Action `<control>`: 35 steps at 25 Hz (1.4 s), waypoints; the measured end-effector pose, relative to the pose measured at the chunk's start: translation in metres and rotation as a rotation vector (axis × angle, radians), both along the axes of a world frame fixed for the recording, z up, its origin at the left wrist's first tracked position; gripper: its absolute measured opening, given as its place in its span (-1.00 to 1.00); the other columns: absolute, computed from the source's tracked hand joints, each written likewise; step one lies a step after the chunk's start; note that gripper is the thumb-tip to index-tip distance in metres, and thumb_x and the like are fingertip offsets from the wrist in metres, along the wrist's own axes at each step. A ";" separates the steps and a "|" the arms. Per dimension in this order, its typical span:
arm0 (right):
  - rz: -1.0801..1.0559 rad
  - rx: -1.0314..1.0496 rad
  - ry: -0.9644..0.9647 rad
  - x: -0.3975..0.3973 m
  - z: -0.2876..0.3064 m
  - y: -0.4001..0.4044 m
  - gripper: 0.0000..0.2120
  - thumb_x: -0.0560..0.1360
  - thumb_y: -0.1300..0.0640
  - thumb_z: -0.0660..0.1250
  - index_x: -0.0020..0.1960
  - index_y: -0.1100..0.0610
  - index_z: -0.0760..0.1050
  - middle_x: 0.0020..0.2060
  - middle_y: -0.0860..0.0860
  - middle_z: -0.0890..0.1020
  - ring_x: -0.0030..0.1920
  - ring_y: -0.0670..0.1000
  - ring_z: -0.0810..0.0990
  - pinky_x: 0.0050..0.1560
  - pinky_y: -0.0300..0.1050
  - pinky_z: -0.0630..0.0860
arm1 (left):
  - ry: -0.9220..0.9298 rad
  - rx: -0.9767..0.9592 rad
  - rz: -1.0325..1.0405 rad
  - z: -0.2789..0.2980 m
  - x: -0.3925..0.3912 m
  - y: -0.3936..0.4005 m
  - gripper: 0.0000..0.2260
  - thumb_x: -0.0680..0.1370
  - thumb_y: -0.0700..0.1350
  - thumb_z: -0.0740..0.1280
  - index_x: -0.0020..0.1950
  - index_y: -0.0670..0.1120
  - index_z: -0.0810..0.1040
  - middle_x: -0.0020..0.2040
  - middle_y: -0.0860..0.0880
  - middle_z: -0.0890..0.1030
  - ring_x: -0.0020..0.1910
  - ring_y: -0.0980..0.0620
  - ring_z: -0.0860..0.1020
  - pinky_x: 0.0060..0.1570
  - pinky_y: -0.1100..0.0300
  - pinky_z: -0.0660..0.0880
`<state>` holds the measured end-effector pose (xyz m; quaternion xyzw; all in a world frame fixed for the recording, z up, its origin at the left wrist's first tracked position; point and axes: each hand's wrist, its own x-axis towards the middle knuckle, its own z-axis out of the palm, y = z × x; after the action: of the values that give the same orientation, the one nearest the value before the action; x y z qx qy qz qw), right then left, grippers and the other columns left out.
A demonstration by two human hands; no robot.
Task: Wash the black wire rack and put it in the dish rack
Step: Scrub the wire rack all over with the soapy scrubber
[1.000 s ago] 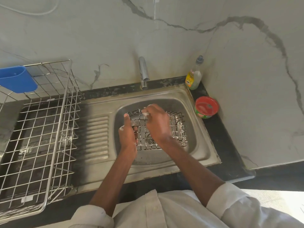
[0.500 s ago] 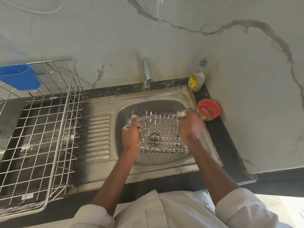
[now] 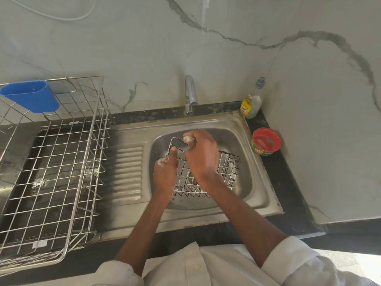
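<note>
Item: wire rack (image 3: 225, 169), lying in sink (image 3: 243, 195) basin at 3 o'clock of dish rack (image 3: 61, 162). Left hand (image 3: 165, 174) grips its near-left edge; right hand (image 3: 201, 155) pinches a soapy scrubber (image 3: 188, 138) against the 11 o'clock corner. Risk: soapy fingers may slip, dropping the rack.

Wire rack (image 3: 224, 168): a dark wire grid with soap suds clinging to it, being held tilted inside the sink basin, its near-left corner raised and gripped.
Dish rack (image 3: 61, 162): a bright steel wire basket, being kept upright on the counter left of the sink, well apart from the wire rack.
</note>
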<state>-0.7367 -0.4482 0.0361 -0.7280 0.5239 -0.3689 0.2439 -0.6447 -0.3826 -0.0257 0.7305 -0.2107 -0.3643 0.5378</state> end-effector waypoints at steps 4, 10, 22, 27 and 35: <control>0.128 -0.275 0.114 -0.004 -0.013 0.026 -0.65 0.38 0.49 0.35 0.00 0.13 0.68 -0.02 0.01 0.69 0.02 0.06 0.61 -0.25 -0.17 0.53 | 0.006 0.010 0.045 0.006 0.001 -0.004 -0.41 0.57 0.38 0.28 -0.52 0.05 0.32 -0.51 0.07 0.31 -0.45 0.01 0.23 -0.29 0.01 0.21; -0.007 -0.056 0.157 -0.044 -0.041 0.001 -0.64 0.47 0.45 0.36 0.04 0.04 0.68 -0.01 -0.06 0.69 -0.02 -0.01 0.63 -0.29 -0.29 0.47 | 0.293 0.010 0.236 0.022 0.007 -0.001 -0.60 0.70 0.17 0.32 -0.28 0.02 0.52 -0.46 0.10 0.48 -0.56 0.15 0.31 -0.58 0.25 0.16; -0.358 0.249 0.097 -0.093 -0.038 -0.043 -0.74 0.53 0.37 0.34 0.07 0.11 0.69 0.01 0.04 0.73 -0.03 0.04 0.65 -0.26 -0.26 0.33 | 0.345 0.044 0.202 0.019 -0.005 0.009 -0.60 0.71 0.17 0.30 -0.27 0.02 0.47 -0.47 0.11 0.43 -0.58 0.15 0.28 -0.64 0.30 0.12; -0.134 0.073 0.154 -0.078 -0.036 -0.042 -0.70 0.48 0.41 0.39 0.06 0.06 0.68 0.03 -0.01 0.70 0.04 0.01 0.62 -0.17 -0.16 0.52 | 0.302 0.038 0.186 0.024 -0.006 0.003 -0.57 0.70 0.18 0.31 -0.31 0.02 0.46 -0.49 0.11 0.43 -0.60 0.17 0.26 -0.61 0.29 0.10; -0.184 0.129 0.191 -0.097 -0.054 -0.020 -0.69 0.47 0.46 0.36 0.05 0.10 0.63 -0.01 0.00 0.68 -0.02 0.06 0.65 -0.20 -0.03 0.60 | 0.357 0.045 0.304 0.019 -0.004 0.000 -0.58 0.69 0.16 0.34 -0.32 0.02 0.47 -0.47 0.10 0.42 -0.58 0.15 0.28 -0.63 0.28 0.10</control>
<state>-0.8339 -0.4684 -0.0178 -0.6914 0.6320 -0.2841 0.2043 -0.6483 -0.3822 -0.0070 0.6896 0.0082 -0.4070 0.5990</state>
